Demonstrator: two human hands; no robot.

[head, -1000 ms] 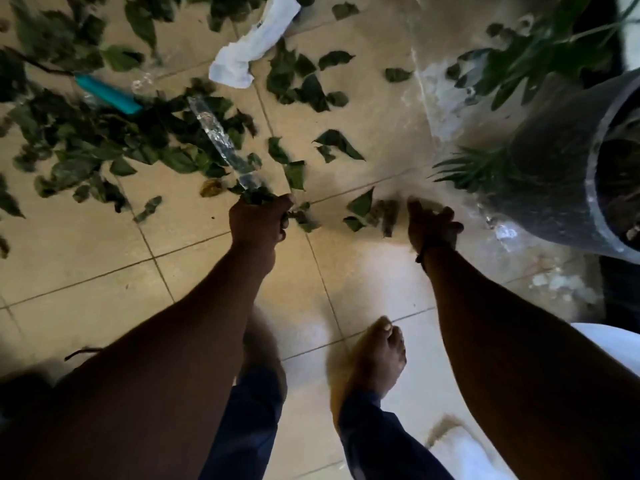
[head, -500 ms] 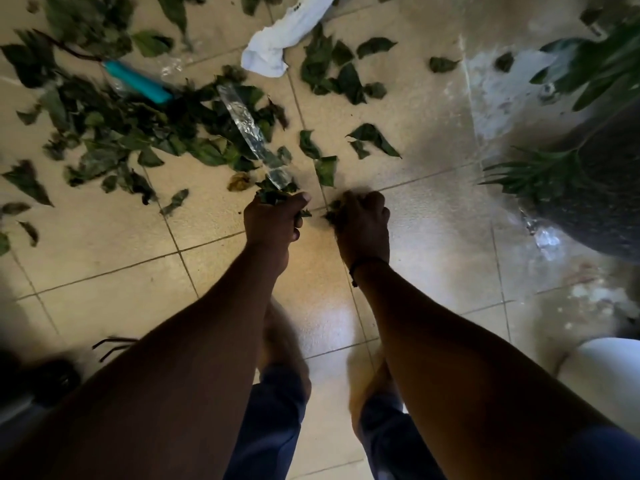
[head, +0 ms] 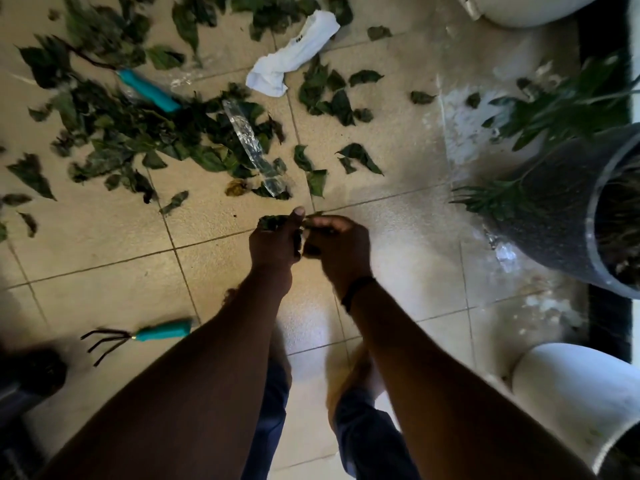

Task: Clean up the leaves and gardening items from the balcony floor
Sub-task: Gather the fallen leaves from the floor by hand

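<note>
Clutching leaf wad (head: 272, 223), left hand (head: 273, 245); right hand (head: 337, 245) pinching it; rake (head: 138, 336) nearby.

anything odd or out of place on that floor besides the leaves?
Yes. A crumpled white cloth lies among the cut green leaves, a clear plastic wrapper sits on top of them, and a teal-handled hand rake lies apart by the left arm.

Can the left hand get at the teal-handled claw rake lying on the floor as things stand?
Probably, but not right away: the claw rake lies uncovered on bare tile on that side, yet the left hand already grips a bunch of leaves.
</note>
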